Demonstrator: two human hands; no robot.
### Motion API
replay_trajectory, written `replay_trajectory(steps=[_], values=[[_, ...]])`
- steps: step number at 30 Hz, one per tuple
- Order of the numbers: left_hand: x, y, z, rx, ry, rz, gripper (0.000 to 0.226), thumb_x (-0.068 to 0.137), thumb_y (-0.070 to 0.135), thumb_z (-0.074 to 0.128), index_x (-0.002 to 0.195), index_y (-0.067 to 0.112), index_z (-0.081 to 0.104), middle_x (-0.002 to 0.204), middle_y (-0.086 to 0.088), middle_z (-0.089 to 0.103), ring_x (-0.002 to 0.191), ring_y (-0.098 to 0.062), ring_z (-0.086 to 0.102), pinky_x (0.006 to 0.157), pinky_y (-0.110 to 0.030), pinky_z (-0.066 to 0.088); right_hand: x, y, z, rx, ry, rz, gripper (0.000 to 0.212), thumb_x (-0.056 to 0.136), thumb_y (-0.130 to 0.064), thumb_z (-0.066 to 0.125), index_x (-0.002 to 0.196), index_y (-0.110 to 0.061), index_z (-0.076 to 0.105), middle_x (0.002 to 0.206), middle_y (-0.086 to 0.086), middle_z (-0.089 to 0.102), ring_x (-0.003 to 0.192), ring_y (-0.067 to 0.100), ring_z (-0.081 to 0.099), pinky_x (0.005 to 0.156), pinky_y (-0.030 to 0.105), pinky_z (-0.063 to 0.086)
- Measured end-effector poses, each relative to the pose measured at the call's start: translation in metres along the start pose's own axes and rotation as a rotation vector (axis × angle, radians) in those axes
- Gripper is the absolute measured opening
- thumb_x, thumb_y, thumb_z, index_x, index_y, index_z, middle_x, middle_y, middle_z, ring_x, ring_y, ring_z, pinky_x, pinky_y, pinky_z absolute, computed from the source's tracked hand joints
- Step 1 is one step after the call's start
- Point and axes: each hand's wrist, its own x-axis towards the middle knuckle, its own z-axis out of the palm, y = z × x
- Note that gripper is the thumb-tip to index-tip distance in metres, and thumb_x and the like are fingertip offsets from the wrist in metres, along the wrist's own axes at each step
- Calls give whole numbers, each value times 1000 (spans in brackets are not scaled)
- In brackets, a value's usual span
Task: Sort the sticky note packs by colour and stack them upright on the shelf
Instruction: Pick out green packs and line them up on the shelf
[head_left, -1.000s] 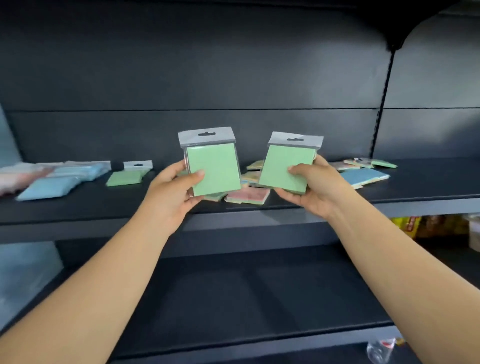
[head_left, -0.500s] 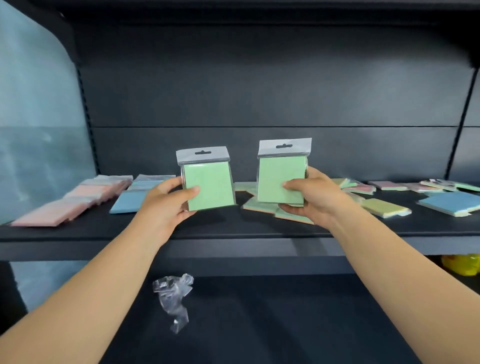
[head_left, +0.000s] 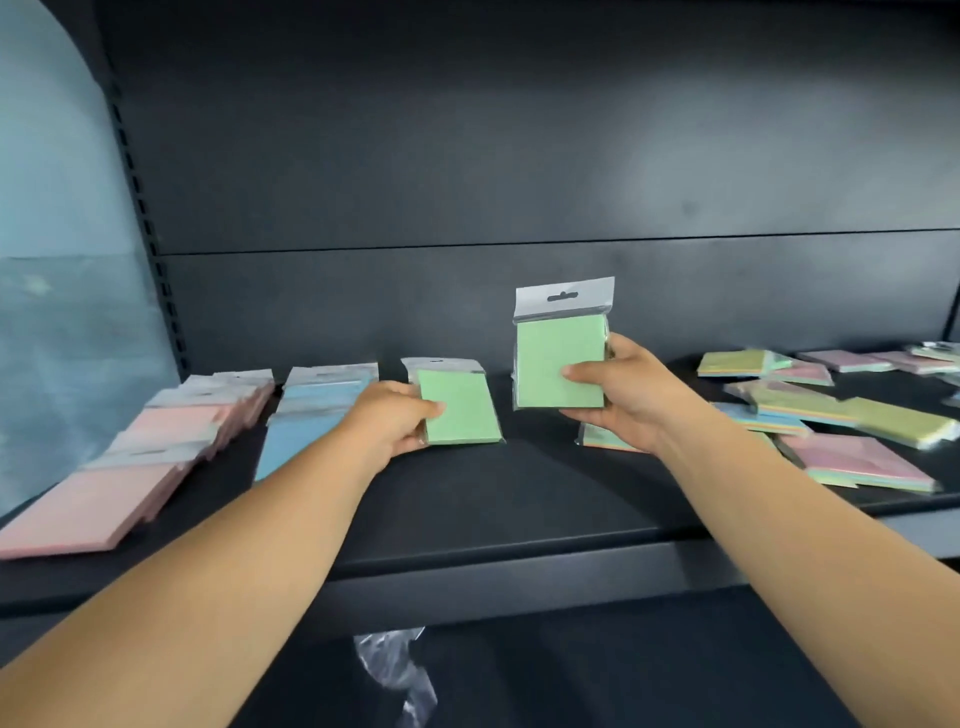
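— What's in your hands?

— A green pack in each. My left hand grips one green pack by its left edge, thumb on top and fingers curled under. It's tilted back low over the shelf, nearly flat; I can't tell if its far edge touches the shelf.

— And the other?

— My right hand holds the second green pack upright, above the shelf, thumb across the front and fingers wrapped behind its right edge. The grey header with the hang slot points up.

— Where does the left one sit among the rest?

— Just right of the blue row, which lies in an overlapping line running back toward the wall. Left of that is the pink row, laid the same way, close to the shelf's left end.

— What's on the right?

— A loose scatter of mixed packs, lying flat, yellow-green, pink and blue, some overlapping. One more pack lies flat under my right hand, mostly hidden.

— Anything below?

— A crumpled clear wrapper on the lower shelf, between my forearms.
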Motion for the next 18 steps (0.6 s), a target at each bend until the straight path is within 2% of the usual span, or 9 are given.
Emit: replay_trajectory(steps=[2, 5, 7, 9, 11, 13, 16, 18], values=[[11, 0, 2, 59, -5, -31, 18, 87, -2, 59, 75, 10, 55, 82, -6, 61, 65, -13, 56, 62, -26, 51, 5, 3, 0, -4, -6, 17, 30, 89, 7, 51, 110, -14, 52, 105, 3, 63, 94, 23, 61, 69, 32, 52], [24, -3, 3, 208, 55, -49, 13, 85, 2, 63, 78, 7, 54, 91, -10, 58, 71, -16, 57, 62, -26, 51, 11, 6, -2, -16, -7, 44, 27, 89, 7, 51, 108, -12, 53, 95, 3, 64, 85, 19, 62, 68, 33, 52], [28, -4, 4, 294, 90, -48, 17, 84, 5, 65, 75, 7, 51, 80, -7, 54, 73, -17, 55, 61, -25, 50, 15, 8, -2, -32, 6, 65, 25, 88, 7, 52, 106, -10, 54, 94, 4, 64, 86, 21, 62, 73, 35, 52], [30, -5, 5, 430, 114, -21, 29, 83, 10, 68, 65, 8, 45, 69, -6, 48, 60, -15, 49, 55, -23, 46, 19, 10, -3, -43, 11, 86, 22, 87, 7, 54, 102, -9, 55, 96, 6, 64, 84, 21, 62, 72, 34, 52], [32, -6, 5, 534, 141, 1, 36, 82, 14, 69, 61, 8, 40, 62, -6, 43, 54, -17, 43, 59, -27, 44, 20, 13, -3, -37, -2, 104, 19, 87, 7, 53, 93, -11, 55, 94, 6, 64, 79, 18, 62, 67, 30, 51], [35, -6, 4, 553, 152, -1, 32, 81, 15, 69, 64, 5, 44, 61, -5, 43, 53, -17, 45, 67, -31, 50, 20, 18, -4, -46, -17, 119, 19, 88, 7, 53, 90, -12, 56, 93, 5, 65, 77, 16, 62, 66, 27, 51], [38, -8, 0, 484, 162, -2, 21, 80, 13, 71, 86, -2, 59, 70, -7, 51, 57, -17, 52, 87, -36, 54, 20, 25, -1, -74, -35, 138, 19, 87, 7, 53, 90, -11, 56, 99, 8, 64, 76, 16, 61, 69, 27, 51], [39, -11, -2, 467, 168, 0, 23, 81, 14, 70, 91, -4, 60, 73, -9, 55, 60, -19, 55, 90, -38, 53, 19, 29, 4, -87, -65, 151, 19, 87, 7, 53, 86, -11, 56, 96, 8, 64, 74, 14, 61, 70, 26, 51]])
